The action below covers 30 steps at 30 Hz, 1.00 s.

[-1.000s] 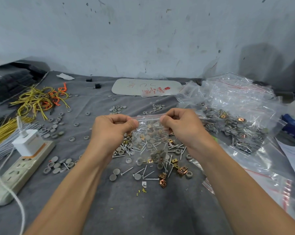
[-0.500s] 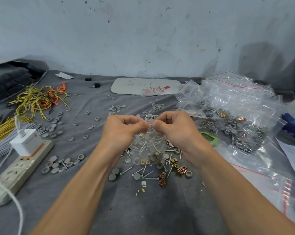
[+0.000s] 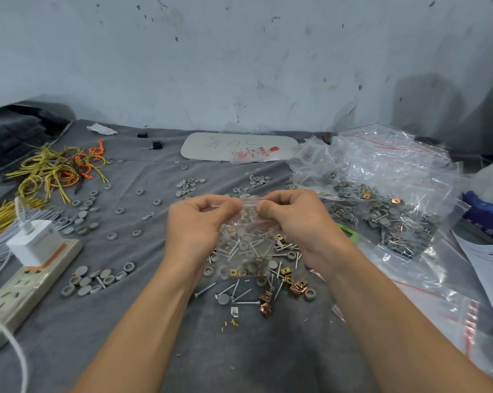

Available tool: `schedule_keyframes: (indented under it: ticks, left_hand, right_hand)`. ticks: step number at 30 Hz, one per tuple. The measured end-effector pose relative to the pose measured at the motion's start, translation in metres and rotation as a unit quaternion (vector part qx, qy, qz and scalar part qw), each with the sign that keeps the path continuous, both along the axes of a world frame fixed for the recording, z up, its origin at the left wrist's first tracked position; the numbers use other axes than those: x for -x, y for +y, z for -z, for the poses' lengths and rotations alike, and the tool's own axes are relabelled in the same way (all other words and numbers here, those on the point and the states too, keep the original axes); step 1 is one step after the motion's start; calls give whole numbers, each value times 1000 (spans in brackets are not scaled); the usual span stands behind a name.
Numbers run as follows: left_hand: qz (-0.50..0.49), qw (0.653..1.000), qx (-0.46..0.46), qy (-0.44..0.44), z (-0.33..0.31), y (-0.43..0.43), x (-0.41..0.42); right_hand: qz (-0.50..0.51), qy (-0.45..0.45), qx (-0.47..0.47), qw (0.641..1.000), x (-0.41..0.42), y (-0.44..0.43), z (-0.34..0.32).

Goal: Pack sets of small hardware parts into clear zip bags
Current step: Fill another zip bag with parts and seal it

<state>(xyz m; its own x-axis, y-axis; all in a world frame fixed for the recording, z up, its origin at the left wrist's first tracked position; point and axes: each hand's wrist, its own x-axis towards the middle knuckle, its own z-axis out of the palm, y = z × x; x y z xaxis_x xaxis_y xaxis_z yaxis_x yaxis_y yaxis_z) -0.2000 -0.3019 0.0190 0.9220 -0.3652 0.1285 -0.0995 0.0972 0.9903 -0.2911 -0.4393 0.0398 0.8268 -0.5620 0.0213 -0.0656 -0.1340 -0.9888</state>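
Between left hand (image 3: 195, 225) and right hand (image 3: 297, 222), pinched zip bag (image 3: 246, 239).

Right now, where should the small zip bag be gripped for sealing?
Probably its top zip strip, pinched from both ends as the left hand and right hand do: the small zip bag hangs with parts sitting below, leaving the strip flat and reachable.

I am seeing a clear bag (image 3: 248, 222) with a thin red line along its top. Silver screws (image 3: 205, 289), grey round caps (image 3: 85, 281) and shiny copper clips (image 3: 265, 307) are showing on the dark grey desk (image 3: 239, 358). Yellow wires (image 3: 49, 168) and orange wires (image 3: 94, 151) are glowing bright. A white plug (image 3: 36, 245) is standing out.
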Motion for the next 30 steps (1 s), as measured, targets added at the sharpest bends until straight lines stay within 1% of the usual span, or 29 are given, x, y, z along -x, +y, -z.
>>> schedule_keyframes:
  ticks: [2, 6, 9, 11, 13, 15, 17, 18, 20, 22, 23, 24, 25, 27, 29, 30]
  left_hand:
    - [-19, 999, 31, 21, 4, 1, -1]
    - [-21, 997, 59, 40, 6, -3, 1]
    - [16, 995, 79, 58, 1, -6, 3]
    - [43, 993, 82, 72, -1, -8, 5]
    - [38, 993, 81, 82, -2, -12, 6]
    - [4, 994, 81, 75, -1, -15, 4]
    - [2, 995, 81, 65, 2, -14, 0]
    - [28, 996, 65, 61, 5, -11, -2]
    - [115, 992, -10, 45, 13, -7, -7]
    - [213, 973, -74, 51, 24, -5, -5]
    - [242, 965, -74, 72, 30, -5, -3]
    - [248, 962, -56, 98, 36, -7, -1]
    - [238, 963, -33, 120, 42, -9, 2]
    - [204, 969, 5, 140, 56, -11, 4]
    - [188, 972, 24, 143, 64, -11, 7]
    - [183, 973, 27, 134, 66, -11, 8]
  right_hand:
    - [10, -3, -22, 1000, 1, -2, 0]
    - [15, -13, -38, 999, 2, -1, 3]
    - [-27, -15, -65, 997, 7, -5, 4]
    - [-72, 48, -23, 996, 9, -5, 12]
    - [-111, 110, 58, 986, 11, 1, 21]
    - [-120, 118, 85, 982, 11, 5, 27]
    - [-90, 99, 56, 989, 11, 4, 25]
    - [-73, 83, 42, 993, 12, 1, 22]
    - [-29, 47, 15, 998, 12, -4, 17]
    - [23, 33, -19, 999, 12, -8, 14]
    - [48, 37, -33, 998, 11, -10, 15]
    - [63, 46, -48, 996, 10, -12, 16]
    - [59, 62, -63, 994, 11, -14, 18]
    - [0, 114, -78, 990, 14, -15, 21]
    - [-55, 153, -38, 986, 18, -15, 25]
    - [-59, 157, -12, 986, 19, -15, 27]
